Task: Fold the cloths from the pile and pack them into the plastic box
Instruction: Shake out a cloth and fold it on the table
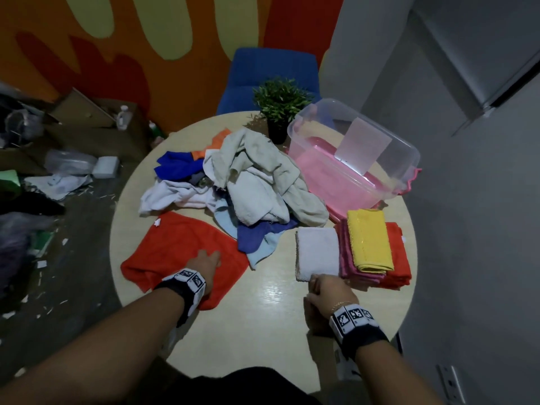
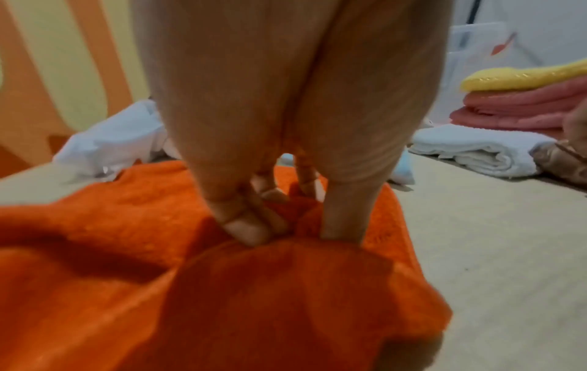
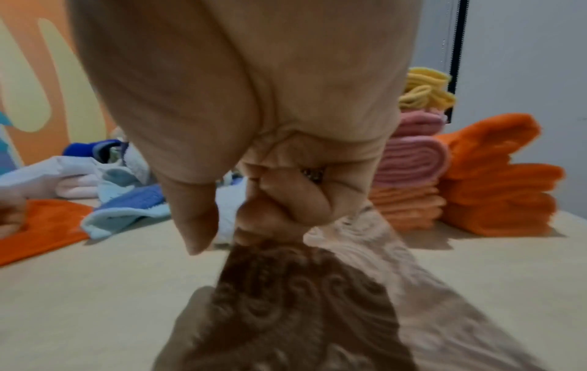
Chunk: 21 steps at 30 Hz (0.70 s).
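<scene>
A pile of unfolded cloths [image 1: 257, 176] lies mid-table. An orange cloth [image 1: 181, 244] is spread in front of it. My left hand [image 1: 209, 257] rests on its near right part, and the left wrist view shows the fingers and thumb of that hand [image 2: 295, 236] pinching a raised fold of the orange cloth [image 2: 127, 301]. My right hand [image 1: 318, 287] sits by the near corner of a folded white cloth [image 1: 317, 252]. Its curled fingers [image 3: 286, 200] grip a brownish patterned cloth [image 3: 286, 301]. The clear plastic box [image 1: 409, 159] stands at the back right.
A stack of folded yellow [image 1: 369, 238], pink and orange cloths [image 1: 397, 258] sits right of the white one. A potted plant [image 1: 279, 109] stands behind the pile, with a blue chair [image 1: 271, 71] beyond. Clutter covers the floor [image 1: 58, 176] to the left.
</scene>
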Each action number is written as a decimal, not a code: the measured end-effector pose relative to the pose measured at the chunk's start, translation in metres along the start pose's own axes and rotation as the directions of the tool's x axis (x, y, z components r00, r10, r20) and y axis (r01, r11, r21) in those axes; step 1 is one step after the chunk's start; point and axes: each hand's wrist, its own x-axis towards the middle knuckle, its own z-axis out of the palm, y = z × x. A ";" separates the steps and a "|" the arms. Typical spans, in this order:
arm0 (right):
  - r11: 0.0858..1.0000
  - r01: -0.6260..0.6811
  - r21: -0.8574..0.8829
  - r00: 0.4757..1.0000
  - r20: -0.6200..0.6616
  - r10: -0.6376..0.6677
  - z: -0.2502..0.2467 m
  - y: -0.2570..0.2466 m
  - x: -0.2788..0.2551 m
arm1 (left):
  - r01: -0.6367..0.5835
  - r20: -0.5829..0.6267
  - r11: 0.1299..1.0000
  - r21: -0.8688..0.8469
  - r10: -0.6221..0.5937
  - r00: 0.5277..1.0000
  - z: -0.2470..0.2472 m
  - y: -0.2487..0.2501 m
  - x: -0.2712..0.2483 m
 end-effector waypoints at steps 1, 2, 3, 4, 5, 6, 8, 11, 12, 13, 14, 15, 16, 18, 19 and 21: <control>0.999 0.025 -0.026 1.000 0.002 -0.025 -0.002 -0.009 -0.001 | -0.050 -0.005 0.998 -0.028 0.050 0.999 -0.004 -0.004 0.001; 0.998 0.051 -0.032 0.999 0.009 -0.051 -0.005 -0.020 -0.003 | -0.068 0.004 0.996 -0.056 0.069 0.998 -0.008 -0.007 0.001; 0.996 0.081 -0.024 0.996 0.023 -0.081 -0.006 -0.030 -0.005 | -0.088 0.011 0.993 -0.082 0.089 0.996 -0.012 -0.011 0.001; 0.993 0.115 -0.010 0.993 0.038 -0.114 -0.007 -0.039 -0.006 | -0.101 0.020 0.989 -0.109 0.104 0.994 -0.015 -0.014 0.000; 0.990 0.143 0.005 0.988 0.057 -0.143 -0.007 -0.049 -0.007 | -0.129 0.012 0.981 -0.144 0.132 0.991 -0.016 -0.018 0.001; 0.984 0.176 0.040 0.982 0.064 -0.178 -0.007 -0.058 -0.008 | -0.151 -0.002 0.967 -0.203 0.154 0.988 -0.019 -0.020 0.001; 0.946 0.268 0.181 0.958 0.050 -0.281 -0.006 -0.074 -0.008 | -0.222 -0.079 0.900 -0.374 0.208 0.975 -0.029 -0.023 0.001; 0.858 0.452 0.245 0.889 -0.050 -0.454 -0.005 -0.099 -0.012 | -0.371 -0.144 0.711 -0.597 0.360 0.922 -0.061 -0.016 -0.007; 0.840 0.501 0.208 0.865 -0.089 -0.494 -0.006 -0.107 -0.013 | -0.403 -0.142 0.662 -0.632 0.412 0.900 -0.073 -0.012 -0.011; 0.824 0.536 0.182 0.844 -0.138 -0.519 -0.006 -0.113 -0.011 | -0.420 -0.141 0.608 -0.674 0.452 0.881 -0.084 -0.007 -0.014; 0.812 0.554 0.182 0.831 -0.187 -0.524 -0.009 -0.120 -0.011 | -0.410 -0.136 0.558 -0.722 0.466 0.874 -0.093 -0.003 -0.018; 0.802 0.558 0.213 0.826 -0.236 -0.512 -0.011 -0.124 -0.010 | -0.395 -0.138 0.508 -0.765 0.470 0.872 -0.101 0.000 -0.019; 0.795 0.554 0.247 0.824 -0.295 -0.483 -0.017 -0.129 -0.010 | -0.382 -0.142 0.469 -0.796 0.468 0.872 -0.106 0.002 -0.021; 0.803 0.525 0.284 0.829 -0.385 -0.406 -0.032 -0.134 -0.010 | -0.384 -0.163 0.425 -0.820 0.470 0.868 -0.112 0.004 -0.025; 0.808 0.511 0.294 0.827 -0.425 -0.368 -0.039 -0.136 -0.011 | -0.388 -0.160 0.429 -0.816 0.476 0.865 -0.114 0.005 -0.029; 0.807 0.491 0.328 0.816 -0.497 -0.294 -0.056 -0.140 -0.014 | -0.362 -0.105 0.439 -0.822 0.509 0.854 -0.117 0.010 -0.037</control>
